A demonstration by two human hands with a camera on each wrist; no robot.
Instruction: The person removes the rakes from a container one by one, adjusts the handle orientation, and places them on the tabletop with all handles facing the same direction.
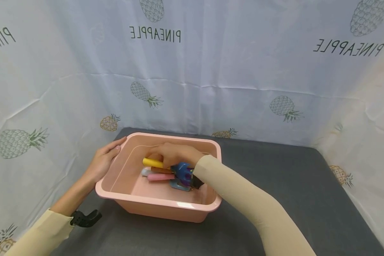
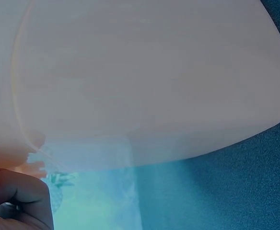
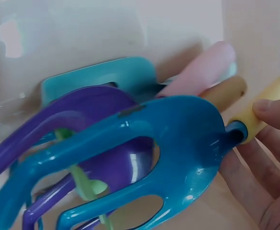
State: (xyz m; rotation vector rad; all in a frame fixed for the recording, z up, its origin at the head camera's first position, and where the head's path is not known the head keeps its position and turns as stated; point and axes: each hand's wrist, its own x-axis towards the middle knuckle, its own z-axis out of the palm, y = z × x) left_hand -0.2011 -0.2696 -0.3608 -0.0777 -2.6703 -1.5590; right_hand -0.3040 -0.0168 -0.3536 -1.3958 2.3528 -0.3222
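Note:
A pink plastic tub (image 1: 160, 203) stands on the dark table with garden hand tools in it. At its left rim my left hand (image 1: 104, 160) grips the edge; the left wrist view shows a bent finger and mostly the tub's wall. My right hand (image 1: 172, 153) reaches inside and holds the yellow handle (image 3: 275, 98) of a blue hand fork (image 3: 190, 139), thumb on top. Beneath the fork lies a purple pronged tool (image 3: 99, 112). Beside them are a pink handle (image 3: 204, 67), a brown handle (image 3: 226, 93) and a teal flat piece (image 3: 101, 76).
A dark grey tabletop (image 1: 275, 181) extends to the right of the tub. White curtains (image 1: 236, 60) with pineapple prints hang behind and at both sides. A black strap (image 1: 86, 218) hangs at the left wrist. A light green piece (image 3: 85, 184) shows among the prongs.

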